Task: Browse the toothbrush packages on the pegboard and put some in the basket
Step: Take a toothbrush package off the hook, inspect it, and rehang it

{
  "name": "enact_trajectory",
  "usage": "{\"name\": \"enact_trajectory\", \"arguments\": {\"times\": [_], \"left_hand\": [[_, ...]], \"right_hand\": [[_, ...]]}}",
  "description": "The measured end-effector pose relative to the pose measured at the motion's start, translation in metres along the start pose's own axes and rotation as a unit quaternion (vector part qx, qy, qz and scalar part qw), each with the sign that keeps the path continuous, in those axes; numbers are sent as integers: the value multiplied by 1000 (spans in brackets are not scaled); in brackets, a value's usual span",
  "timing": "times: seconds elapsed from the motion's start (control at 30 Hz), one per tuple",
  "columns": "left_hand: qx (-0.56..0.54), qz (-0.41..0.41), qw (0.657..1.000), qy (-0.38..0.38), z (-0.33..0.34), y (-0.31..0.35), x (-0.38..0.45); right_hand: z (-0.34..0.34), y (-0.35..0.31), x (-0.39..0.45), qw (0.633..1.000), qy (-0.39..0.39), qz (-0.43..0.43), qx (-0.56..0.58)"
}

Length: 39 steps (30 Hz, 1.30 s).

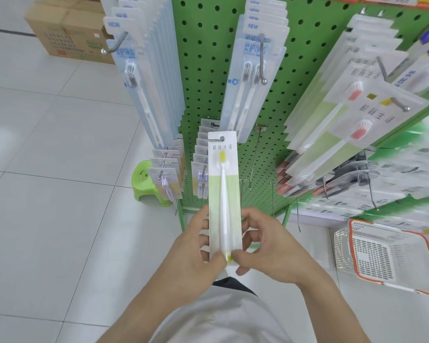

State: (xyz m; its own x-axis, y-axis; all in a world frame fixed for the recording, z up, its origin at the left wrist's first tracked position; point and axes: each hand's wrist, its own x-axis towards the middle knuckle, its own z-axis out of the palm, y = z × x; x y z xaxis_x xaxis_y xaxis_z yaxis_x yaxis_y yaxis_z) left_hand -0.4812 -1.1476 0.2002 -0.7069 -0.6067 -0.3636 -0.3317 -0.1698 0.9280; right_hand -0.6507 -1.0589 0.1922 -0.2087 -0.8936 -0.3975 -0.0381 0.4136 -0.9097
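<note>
toothbrush package [224, 191] pinched upright by left hand [198, 246] and right hand [265, 246], being inspected; next, over to basket [391, 256] at lower right

I hold a toothbrush package [224, 194] upright in front of me with both hands, its hang-hole end up. My left hand [196, 248] grips its left edge near the bottom, and my right hand [265, 246] pinches the bottom right corner. Behind it stands the green pegboard [206, 78], hung with rows of other toothbrush packages [149, 78] on metal hooks. The white basket [386, 256] with its orange rim sits on the tiled floor [47, 194] to my right, near the pegboard's foot. A green stool [146, 184] stands left of the pegboard.
</note>
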Motion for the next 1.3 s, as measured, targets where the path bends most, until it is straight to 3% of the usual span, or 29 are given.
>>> {"name": "enact_trajectory", "arguments": {"times": [0.27, 0.5, 0.67, 0.9, 1.07, 1.17, 1.3], "left_hand": [[76, -19, 991, 113, -1, -2, 1], [-24, -24, 997, 65, -5, -6, 0], [-153, -47, 987, 14, -9, -10, -1], [-98, -41, 994, -11, -13, -12, -3], [-156, -37, 981, 111, -13, -13, 5], [-156, -14, 972, 174, -15, -8, 7], [-110, -7, 979, 171, -14, -7, 7]], "right_hand": [[3, -1, 1, 994, -15, -33, -104], [0, 4, 1, 995, -15, -69, -68], [4, 11, 10, 998, 9, -52, 44], [6, 17, 13, 990, 69, -65, 105], [-1, 18, 12, 993, 30, -62, 92], [-8, 17, 10, 997, -35, -50, 46], [-3, 13, 10, 995, -70, -69, 22]]}}
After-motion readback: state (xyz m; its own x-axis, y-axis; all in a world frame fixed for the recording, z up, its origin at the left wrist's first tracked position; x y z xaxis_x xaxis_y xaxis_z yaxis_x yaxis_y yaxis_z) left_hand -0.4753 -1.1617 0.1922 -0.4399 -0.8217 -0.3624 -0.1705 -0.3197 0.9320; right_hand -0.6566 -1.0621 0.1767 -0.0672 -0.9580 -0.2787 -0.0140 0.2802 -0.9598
